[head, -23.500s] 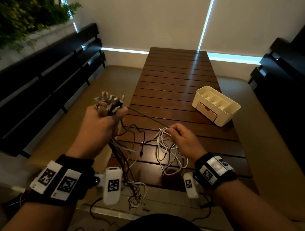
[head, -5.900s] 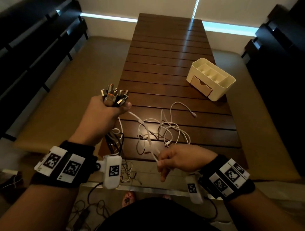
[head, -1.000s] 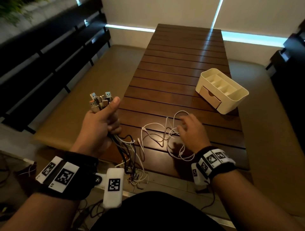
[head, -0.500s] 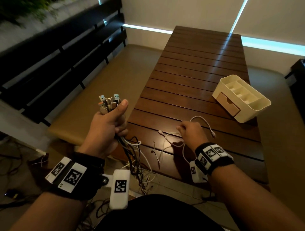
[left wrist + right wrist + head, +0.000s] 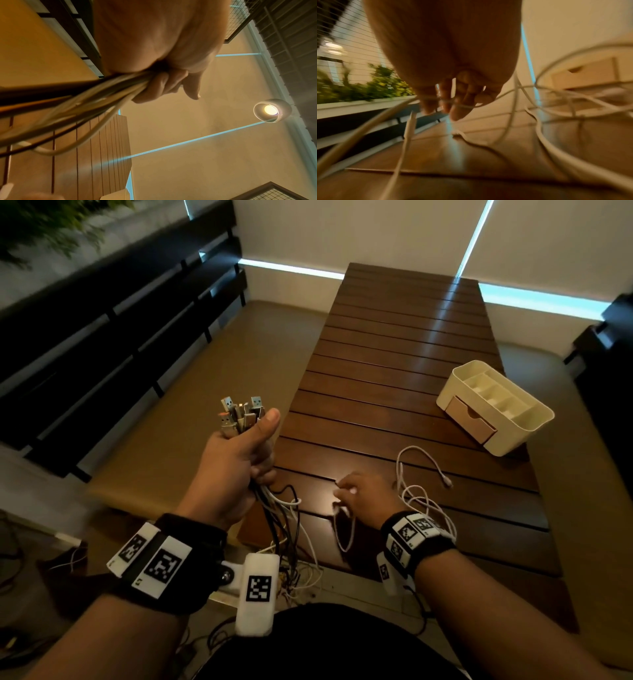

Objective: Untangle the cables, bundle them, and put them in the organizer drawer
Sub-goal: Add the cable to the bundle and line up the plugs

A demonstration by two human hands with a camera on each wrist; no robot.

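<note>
The left hand [image 5: 236,460] is held up off the near left corner of the slatted wooden table [image 5: 404,364], its fingers and thumb wrapped tight round a bunch of cables [image 5: 274,508]; the USB plugs [image 5: 241,414] stand up in a cluster above the fist, beside the thumb tip, while the black and white leads hang down below it past the table edge; the left wrist view shows the same leads [image 5: 89,97] coming out from under the curled fingers [image 5: 159,86]; the right hand [image 5: 368,496] is low over the near end of the table, fingers bent down and pinching a thin white cable [image 5: 421,498], which the right wrist view shows drawn across the fingertips [image 5: 458,112]; the rest of that cable lies in loose loops on the slats just right of the hand, one end running out toward the organizer [image 5: 517,426]; the cream organizer sits on the right side of the table, well apart from both hands; its open top compartments [image 5: 493,392] hold nothing that can be seen; its drawer [image 5: 471,421], in the face turned toward the person, appears closed, so its contents cannot be told.
</note>
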